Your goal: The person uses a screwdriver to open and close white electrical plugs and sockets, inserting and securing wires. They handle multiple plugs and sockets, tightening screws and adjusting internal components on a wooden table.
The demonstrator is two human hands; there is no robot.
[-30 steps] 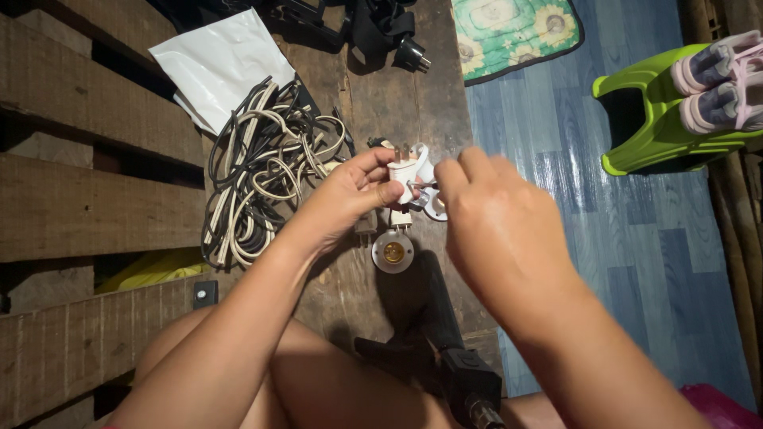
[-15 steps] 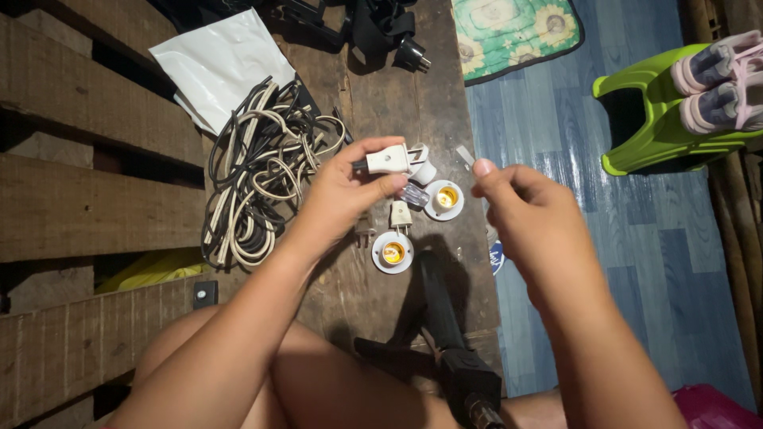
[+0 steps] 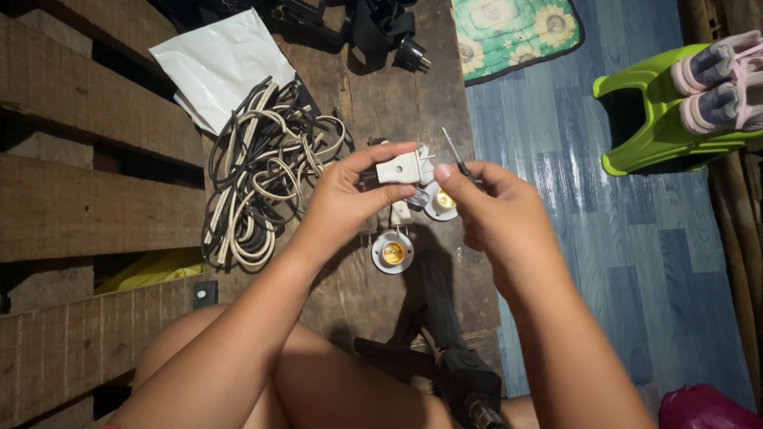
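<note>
Fingers of my left hand (image 3: 342,202) pinch a smooth white plastic plug (image 3: 400,168); just right of the plug, my right hand (image 3: 497,214) grips a thin metal screwdriver (image 3: 453,151).

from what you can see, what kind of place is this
Probably a home floor used as a makeshift electrical repair spot: rough wooden planks, a floral mat on blue vinyl flooring, a tangle of cords and lamp sockets.

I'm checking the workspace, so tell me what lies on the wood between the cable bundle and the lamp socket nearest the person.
In the head view, the left hand, gripping a white plug, covers most of the stretch between the cable bundle and lamp socket.
</note>
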